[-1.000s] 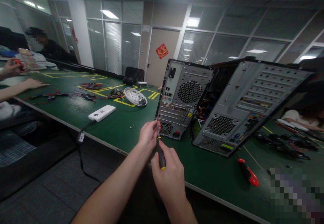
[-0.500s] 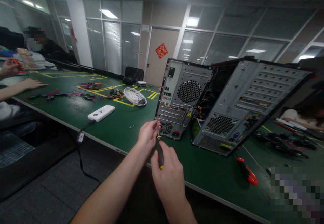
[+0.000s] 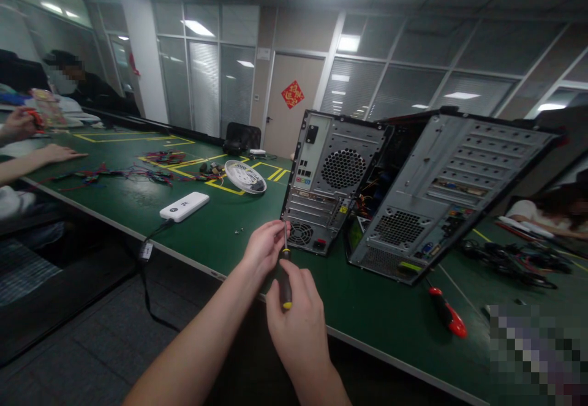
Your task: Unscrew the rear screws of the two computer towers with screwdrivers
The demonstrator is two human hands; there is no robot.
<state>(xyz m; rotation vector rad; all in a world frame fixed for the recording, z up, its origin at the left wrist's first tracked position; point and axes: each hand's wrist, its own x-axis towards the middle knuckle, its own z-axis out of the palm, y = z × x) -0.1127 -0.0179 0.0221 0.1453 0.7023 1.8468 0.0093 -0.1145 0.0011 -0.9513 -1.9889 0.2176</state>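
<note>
My right hand [image 3: 301,317] is closed around the dark handle of a screwdriver [image 3: 285,289] with a yellow end cap. Its thin shaft points up and away, to the lower left edge of a computer case [image 3: 316,210] whose metal rear panel faces me. At that edge, the fingers of my left hand [image 3: 265,247] are pinched about the front of the shaft. The tip is hidden, and I cannot tell whether a screw sits there. A few small screws [image 3: 239,231] lie on the green table left of my left hand.
A second computer case [image 3: 413,173] leans tilted on the right. Near it lie a red-and-black screwdriver [image 3: 448,314] and tangled cables [image 3: 509,262]. Leftward are a white power bank [image 3: 184,206], a white round dish [image 3: 245,176] and wired parts [image 3: 98,175]. Other people sit at both sides.
The screwdriver handle and my right hand have shifted slightly left and down, and the shaft is more upright in view. My left hand stays at the case edge, its wrist a little further left.
</note>
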